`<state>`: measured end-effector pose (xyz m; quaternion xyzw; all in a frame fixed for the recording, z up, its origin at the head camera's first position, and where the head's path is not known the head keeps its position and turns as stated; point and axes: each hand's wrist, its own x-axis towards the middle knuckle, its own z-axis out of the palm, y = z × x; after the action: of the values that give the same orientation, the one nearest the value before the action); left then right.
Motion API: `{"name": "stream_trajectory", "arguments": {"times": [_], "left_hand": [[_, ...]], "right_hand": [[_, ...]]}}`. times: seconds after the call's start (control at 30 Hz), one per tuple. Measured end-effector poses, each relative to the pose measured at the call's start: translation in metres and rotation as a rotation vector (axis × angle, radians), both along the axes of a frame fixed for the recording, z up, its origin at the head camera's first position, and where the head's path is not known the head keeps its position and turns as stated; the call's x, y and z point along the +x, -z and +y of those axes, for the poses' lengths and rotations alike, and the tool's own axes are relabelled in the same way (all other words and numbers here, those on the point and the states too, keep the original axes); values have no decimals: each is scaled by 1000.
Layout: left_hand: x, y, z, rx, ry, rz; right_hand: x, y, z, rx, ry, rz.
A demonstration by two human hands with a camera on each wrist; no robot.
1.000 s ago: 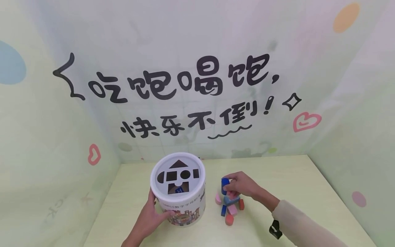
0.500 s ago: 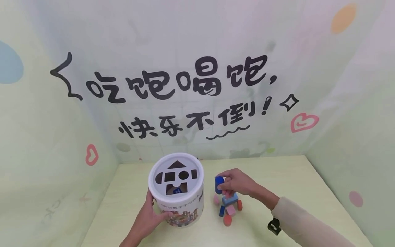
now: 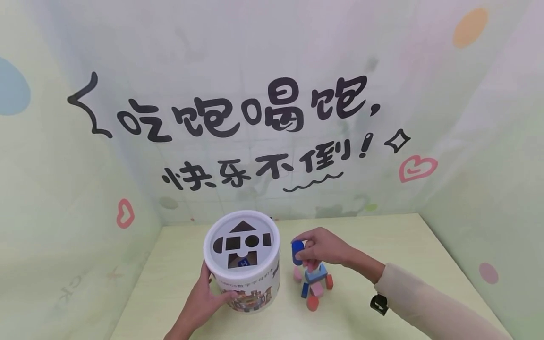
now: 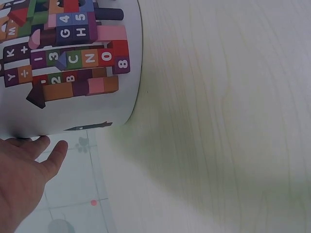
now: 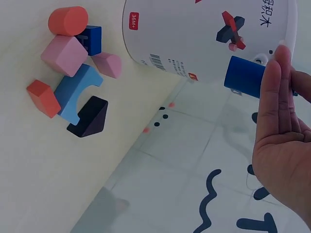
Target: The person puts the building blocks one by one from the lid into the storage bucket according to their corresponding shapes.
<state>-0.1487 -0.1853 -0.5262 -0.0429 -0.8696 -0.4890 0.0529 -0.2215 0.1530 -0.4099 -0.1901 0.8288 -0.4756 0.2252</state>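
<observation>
A white bucket [image 3: 250, 283] with a lid [image 3: 221, 219] of shaped holes stands on the table, printed with pictures of blocks. My left hand [image 3: 203, 295] holds its near left side, thumb across the front. In the left wrist view, fingers [image 4: 53, 160] of that hand touch the bucket's wall. My right hand [image 3: 325, 248] pinches a blue cylinder block [image 3: 297, 252] in the air, right of the bucket and level with its upper part. Under this hand lie a light-blue arch block [image 3: 316, 273], a pink block [image 3: 316, 289], a red cylinder block [image 3: 312, 303] and a dark triangular block [image 5: 92, 116].
More small blocks lie in the same cluster: a red block [image 3: 329, 282], a dark-blue block [image 3: 305, 290] and a pink block [image 3: 297, 275]. A blue block marked with a letter [image 3: 243, 263] shows through a lid hole. A wall with black writing [image 3: 278, 167] rises behind the table [image 3: 382, 236].
My right hand has lifted the blue cylinder block slightly and carried it left, closer to the bucket. The left hand still holds the bucket. The head view has shifted a little.
</observation>
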Motion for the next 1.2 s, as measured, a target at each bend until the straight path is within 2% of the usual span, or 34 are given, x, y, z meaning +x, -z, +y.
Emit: {"name": "stream_trajectory", "arguments": {"times": [0.43, 0.63, 0.97, 1.2], "left_hand": [[-4, 2, -2, 14, 18, 12], [-3, 0, 0, 22, 23, 13], [-1, 0, -1, 23, 12, -10], [-2, 0, 0, 20, 25, 8]], "right_hand": [[-3, -23, -9, -11, 10, 13], [-3, -36, -16, -45, -34, 21], [-6, -42, -25, -67, -55, 19], [-8, -47, -25, -72, -64, 41]]}}
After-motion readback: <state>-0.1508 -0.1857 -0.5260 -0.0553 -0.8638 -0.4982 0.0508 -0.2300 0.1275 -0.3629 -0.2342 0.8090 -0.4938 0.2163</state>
